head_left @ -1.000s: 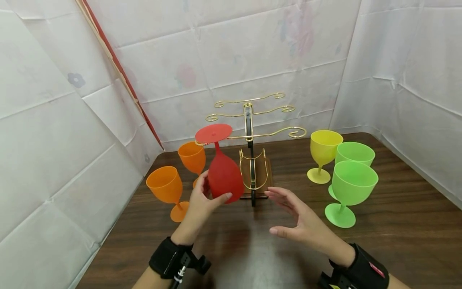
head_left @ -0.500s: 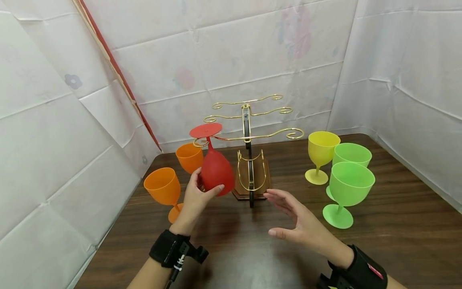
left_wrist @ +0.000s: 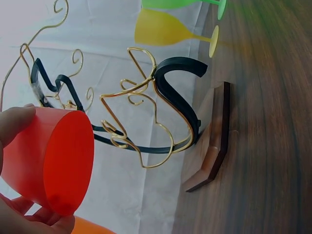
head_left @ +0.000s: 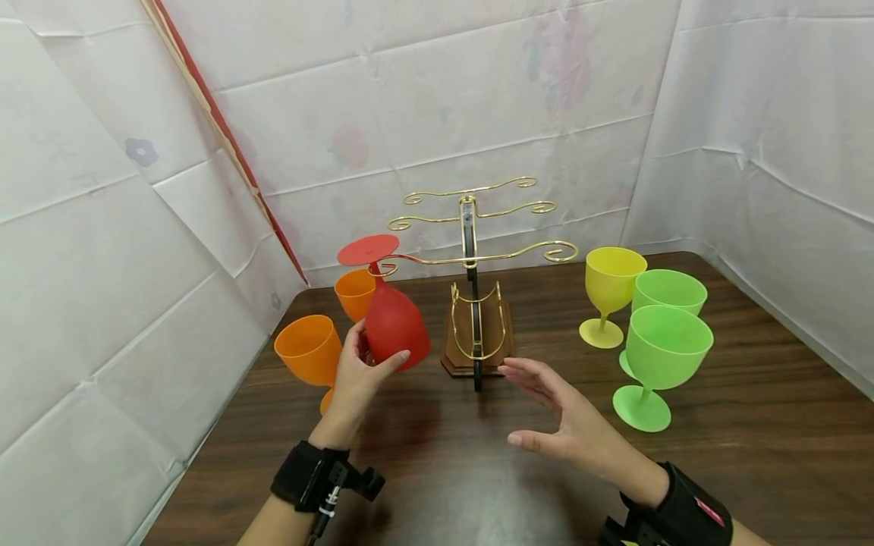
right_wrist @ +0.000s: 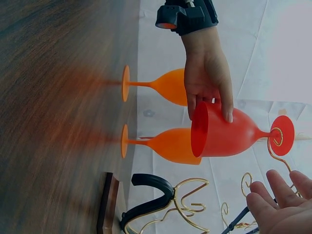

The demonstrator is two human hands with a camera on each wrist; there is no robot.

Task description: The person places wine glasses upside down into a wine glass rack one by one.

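My left hand (head_left: 355, 383) grips a red plastic wine glass (head_left: 397, 326) by its bowl, thumb on one side and fingers on the other. The glass hangs upside down and leans, its foot up and its mouth facing down and right. Its stem is right at the curled left end of the front arm on a gold wire glass rack (head_left: 471, 263); in the right wrist view the curl overlaps the red foot (right_wrist: 282, 135). My right hand (head_left: 573, 425), fingers spread and thumb apart, is in the air before the rack's right side, holding nothing.
Two orange glasses (head_left: 310, 350) stand upright at the left, one partly behind the red glass. At the right are a yellow glass (head_left: 614, 274) and two green glasses (head_left: 669, 337). The rack's wooden base (head_left: 454, 356) rests on the dark table; white sheeting hangs behind.
My left hand has moved left with the red glass, carrying its stem out along the front arm to the curled end. The glass leans more now. My right hand has stayed nearly still.
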